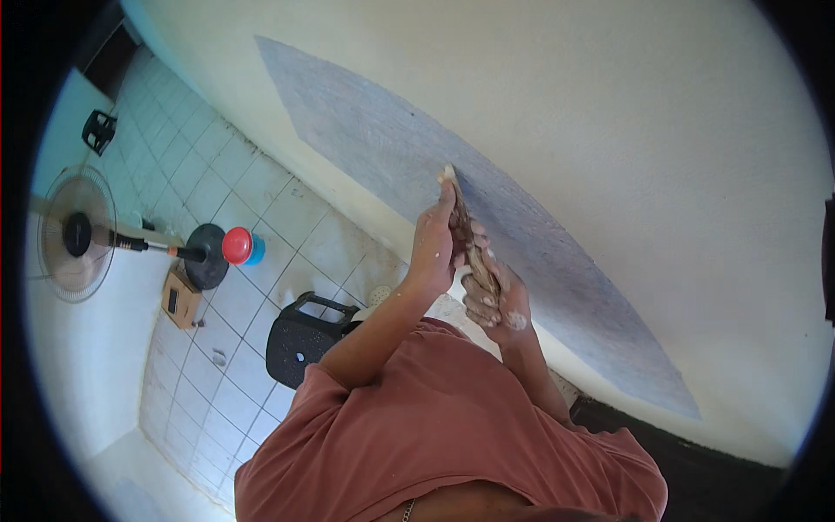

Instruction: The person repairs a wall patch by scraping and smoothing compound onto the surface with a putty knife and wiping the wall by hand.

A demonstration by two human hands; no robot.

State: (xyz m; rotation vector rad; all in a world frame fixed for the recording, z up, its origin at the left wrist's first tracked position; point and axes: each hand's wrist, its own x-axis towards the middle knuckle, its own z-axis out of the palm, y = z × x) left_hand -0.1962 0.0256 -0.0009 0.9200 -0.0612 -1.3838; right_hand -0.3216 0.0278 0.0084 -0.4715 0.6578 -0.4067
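Note:
Both of my hands are closed on a long, narrow brown thing [476, 255] with a pale tip, held in front of the wall. It looks like a stick or twisted cloth; I cannot make out its kind. My left hand [434, 245] grips the part nearer the pale tip, the thumb lying along it. Lower down and to the right, my right hand [497, 294] wraps round the other end. Whitish smears mark the fingers and the right wrist. Behind them, a grey patch [365, 126] spreads across the cream wall [609, 113]. Whether the tip touches the wall, I cannot tell.
Left of me on the tiled floor [230, 300] stands a black plastic stool [300, 345]. Farther left are a pedestal fan [78, 233], a blue tub with a red lid [237, 246] and a brown box [180, 298]. A dark surface [678, 457] lies at lower right.

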